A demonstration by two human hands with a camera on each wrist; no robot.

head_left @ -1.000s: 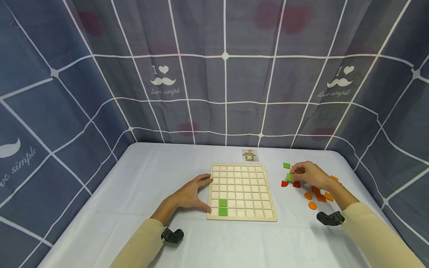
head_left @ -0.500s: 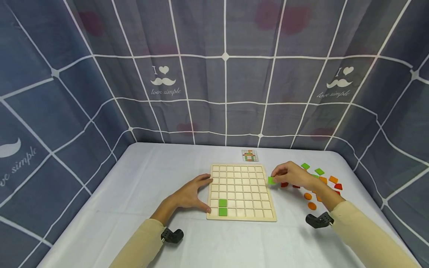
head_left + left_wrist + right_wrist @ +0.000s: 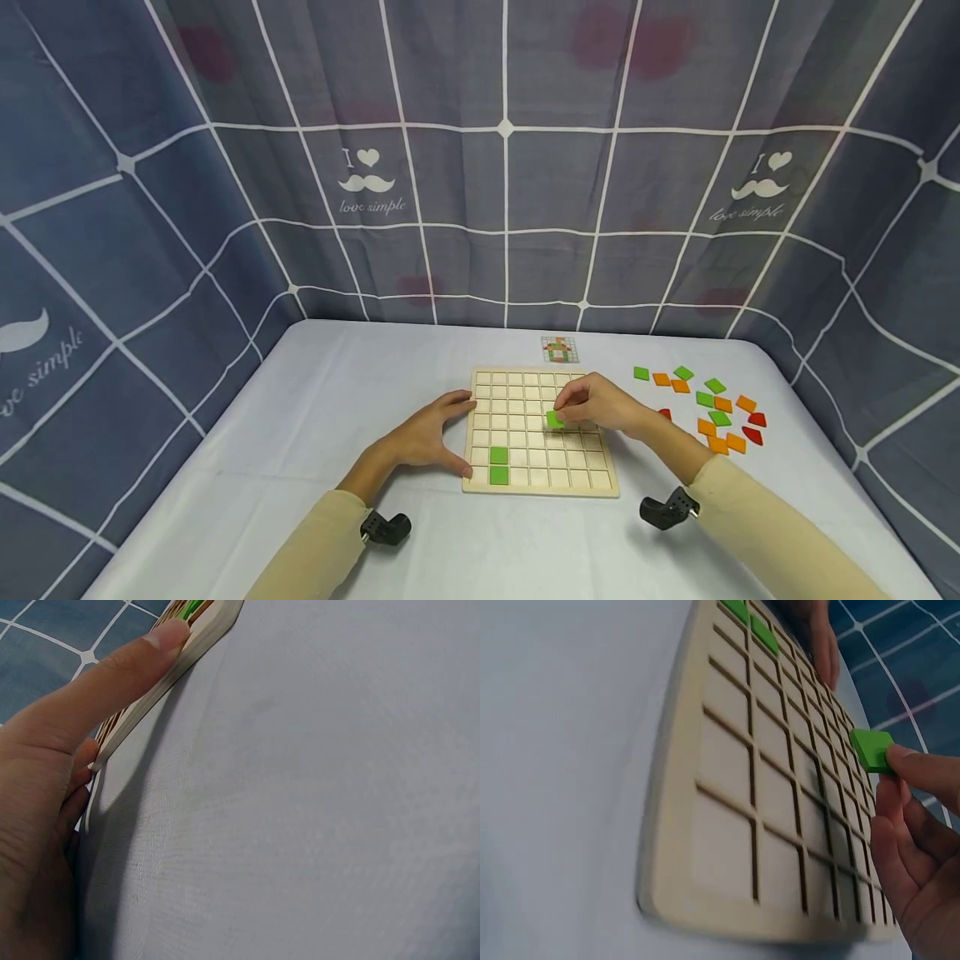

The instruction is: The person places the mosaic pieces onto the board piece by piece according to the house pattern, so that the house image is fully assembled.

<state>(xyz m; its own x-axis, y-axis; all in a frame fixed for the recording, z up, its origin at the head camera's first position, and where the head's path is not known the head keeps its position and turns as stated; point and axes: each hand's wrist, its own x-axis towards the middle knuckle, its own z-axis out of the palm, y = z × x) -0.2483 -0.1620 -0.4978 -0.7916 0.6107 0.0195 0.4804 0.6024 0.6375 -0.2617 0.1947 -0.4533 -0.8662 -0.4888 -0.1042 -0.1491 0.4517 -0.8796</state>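
Observation:
A square wooden grid board lies on the white table. Two green square tiles sit in cells of one column, in the two rows nearest me. At the board's left side, my left hand is spread, its thumb by the near corner and its fingertips farther up the edge; the left wrist view shows the thumb on the rim. My right hand pinches a green square tile between thumb and fingers. That tile is over the right half of the board, raised above the cells in the right wrist view.
Several loose green, orange and red tiles are scattered right of the board. A small card with a coloured grid pattern lies behind the board. A grid-patterned curtain encloses the table at the back and sides.
My right hand has carried the green tile leftward from the loose tiles to above the board. The left hand has stayed at the board's left edge.

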